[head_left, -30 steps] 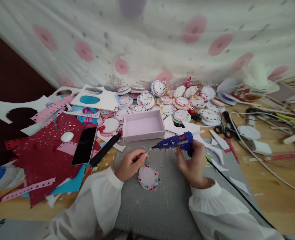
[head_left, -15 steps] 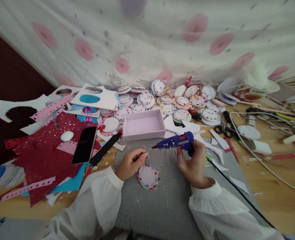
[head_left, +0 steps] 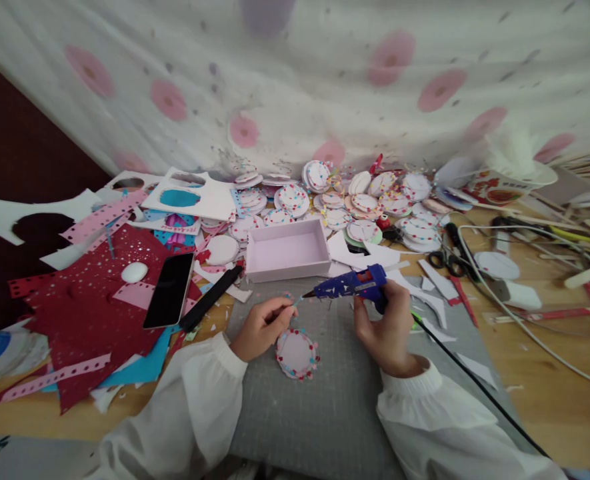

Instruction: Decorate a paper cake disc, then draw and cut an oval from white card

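My right hand point(head_left: 387, 327) is wrapped around the handle of a blue hot glue gun point(head_left: 349, 285), which points left. Its dark nozzle is at the end of a thin pale-blue strip point(head_left: 299, 301), pinched between the thumb and fingers of my left hand point(head_left: 263, 327). What else those fingers cover is hidden. Just below them, a round white disc point(head_left: 297, 355) edged with red, blue and pink beads lies flat on the grey cutting mat point(head_left: 319, 427). Behind the gun stands an open pale-pink box point(head_left: 289, 248).
Stacks of beaded discs point(head_left: 292, 199) line the back by the curtain. At left lie a phone point(head_left: 169, 291), a black stick-like object point(head_left: 211, 298) and red glitter sheets point(head_left: 95, 300). Scissors point(head_left: 447, 261), white paper scraps and a looping white cable point(head_left: 517, 333) are at right. The gun's black cord point(head_left: 485, 395) trails right.
Almost nothing differs; both hands, the glue gun and the strip hold nearly the same positions. The view has shifted very slightly.
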A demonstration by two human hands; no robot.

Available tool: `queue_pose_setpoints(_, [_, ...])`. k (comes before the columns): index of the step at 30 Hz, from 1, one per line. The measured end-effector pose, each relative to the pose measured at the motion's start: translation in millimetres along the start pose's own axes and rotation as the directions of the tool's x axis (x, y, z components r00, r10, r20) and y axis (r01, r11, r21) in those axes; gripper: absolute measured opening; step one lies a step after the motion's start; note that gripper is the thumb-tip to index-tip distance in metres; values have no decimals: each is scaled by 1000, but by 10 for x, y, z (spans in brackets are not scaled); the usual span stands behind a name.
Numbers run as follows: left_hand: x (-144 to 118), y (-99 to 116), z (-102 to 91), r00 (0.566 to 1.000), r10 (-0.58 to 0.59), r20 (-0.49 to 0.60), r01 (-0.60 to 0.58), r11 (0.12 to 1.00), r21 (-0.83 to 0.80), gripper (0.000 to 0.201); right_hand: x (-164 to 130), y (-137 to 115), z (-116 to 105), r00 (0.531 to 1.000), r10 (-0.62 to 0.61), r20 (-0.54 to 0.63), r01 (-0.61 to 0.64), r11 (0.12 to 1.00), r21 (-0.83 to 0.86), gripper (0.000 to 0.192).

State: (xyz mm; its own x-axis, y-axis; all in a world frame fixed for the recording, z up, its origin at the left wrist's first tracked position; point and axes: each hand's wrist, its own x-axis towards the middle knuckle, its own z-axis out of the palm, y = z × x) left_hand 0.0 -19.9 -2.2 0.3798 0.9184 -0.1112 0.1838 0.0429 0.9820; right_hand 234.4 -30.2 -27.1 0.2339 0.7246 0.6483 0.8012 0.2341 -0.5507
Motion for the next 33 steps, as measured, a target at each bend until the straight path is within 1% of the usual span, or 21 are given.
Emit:
queue_pose_setpoints(14, [-5,-7,-3,1000,10,-1,-10,1000,-6,30,2,-7,-4,1000,-1,6,1,1000,-10,37])
queue_pose_setpoints(21, [-5,-5,-4,1000,11,9,-11,1000,-16,31,10,-5,-8,999,-36,2,36,999,-31,36])
queue_pose_setpoints(24, [-3,-1,-6,1000,-7,-7,7,999,-37,34,65,28,-52,999,-46,17,47,997,-56,37])
queue_pose_setpoints(26, [-1,6,-6,1000,-18,-17,18,999,-45,36,137,76,-107,1000,12,-18,-13,998,-61,41])
queue_pose_setpoints(27, [0,10,-6,1000,-19,-14,19,999,-46,36,182,114,-140,996,70,-47,-73,996,-52,43])
queue_pose_setpoints(29, [2,14,-6,1000,-15,-3,14,999,-51,37,277,223,-205,974,213,-75,-215,976,-20,48])
queue_pose_setpoints(31, [4,12,-5,1000,-12,1,12,998,-69,38,355,374,-256,946,322,-17,-323,946,-38,49])
queue_pose_setpoints(33, [6,6,-5,1000,-17,-1,17,996,-92,38,401,531,-282,913,401,73,-390,911,-134,45])
